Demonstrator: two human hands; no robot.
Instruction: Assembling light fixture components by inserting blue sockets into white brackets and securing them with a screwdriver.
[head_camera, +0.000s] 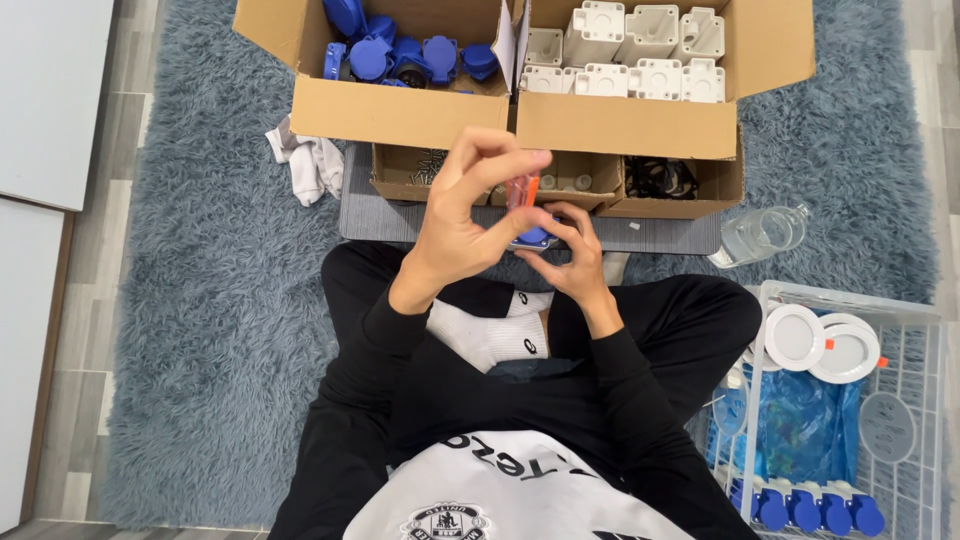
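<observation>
At frame centre, your left hand (455, 225) is pinching an orange screwdriver (522, 190) upright; your right hand (575, 260) is gripping the blue part (535, 238) beneath it.

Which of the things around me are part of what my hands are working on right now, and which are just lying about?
In hand:
left hand
right hand
orange-handled tool
blue part
box of blue parts
box of white housings

Lying about:
white cloth
clear bottle
wire basket
</observation>
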